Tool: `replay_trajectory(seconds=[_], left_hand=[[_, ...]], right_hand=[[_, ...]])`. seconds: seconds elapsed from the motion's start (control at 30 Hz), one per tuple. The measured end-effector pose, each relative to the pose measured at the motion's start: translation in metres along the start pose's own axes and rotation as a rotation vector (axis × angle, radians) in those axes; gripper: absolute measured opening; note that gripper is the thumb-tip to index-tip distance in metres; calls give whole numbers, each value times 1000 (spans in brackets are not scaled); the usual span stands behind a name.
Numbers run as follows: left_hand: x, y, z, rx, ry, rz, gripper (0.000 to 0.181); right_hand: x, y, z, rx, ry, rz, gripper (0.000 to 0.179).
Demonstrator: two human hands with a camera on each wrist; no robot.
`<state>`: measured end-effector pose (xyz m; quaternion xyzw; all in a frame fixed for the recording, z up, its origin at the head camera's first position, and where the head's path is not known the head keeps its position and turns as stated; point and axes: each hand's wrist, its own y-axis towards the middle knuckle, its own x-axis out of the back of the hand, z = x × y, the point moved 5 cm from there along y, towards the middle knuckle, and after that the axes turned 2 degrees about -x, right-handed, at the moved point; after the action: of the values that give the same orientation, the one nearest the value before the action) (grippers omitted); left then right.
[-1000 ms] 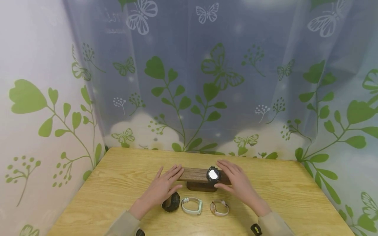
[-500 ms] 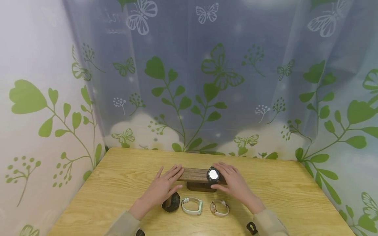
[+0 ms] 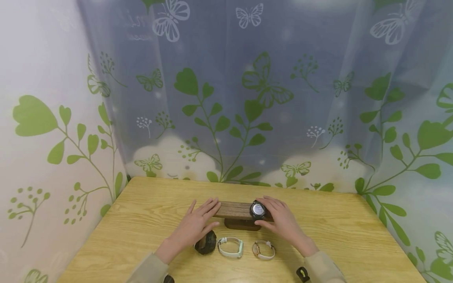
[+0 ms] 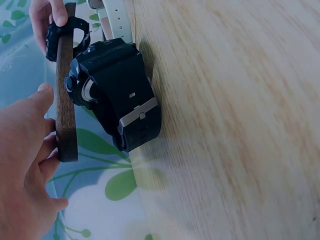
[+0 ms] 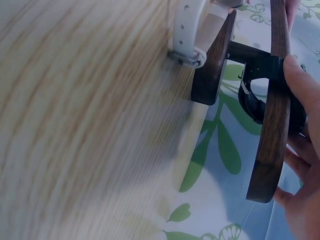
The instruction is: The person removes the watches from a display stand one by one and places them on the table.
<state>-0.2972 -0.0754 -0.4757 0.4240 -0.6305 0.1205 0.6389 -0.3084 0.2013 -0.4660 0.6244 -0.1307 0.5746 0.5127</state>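
Observation:
A dark wooden watch stand stands on the table, its crossbar raised over a base. A black round-faced watch is looped around the bar's right part. My right hand holds this watch, with the thumb on its near side and the fingers behind the bar. Extended fingers of my left hand rest against the bar's left end; the thumb stands apart from it. Below the left hand sits a second black watch, its strap buckled into a loop.
In front of the stand lie a mint-green banded watch and a small watch with a pale strap. The wooden table is backed by a curtain printed with leaves and butterflies.
My right hand has moved left and closed onto the watch on the bar. That watch has shifted slightly right, and its face shows less glare. My left hand has stayed in place.

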Motion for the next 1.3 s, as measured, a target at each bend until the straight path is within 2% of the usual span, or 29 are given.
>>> replay_trajectory(seconds=[0.5,1.03,1.3], left_hand=[[-1,0,0,5,-11,14,64],[-1,0,1,0,-6,5,64],[-2,1,1,13,-10,36,65]], right_hand=[[7,-5,-6,-42,10,32,74],[13,-8,-16,-30,8,41,75],[15,-11,-18,-43,4,42,75]])
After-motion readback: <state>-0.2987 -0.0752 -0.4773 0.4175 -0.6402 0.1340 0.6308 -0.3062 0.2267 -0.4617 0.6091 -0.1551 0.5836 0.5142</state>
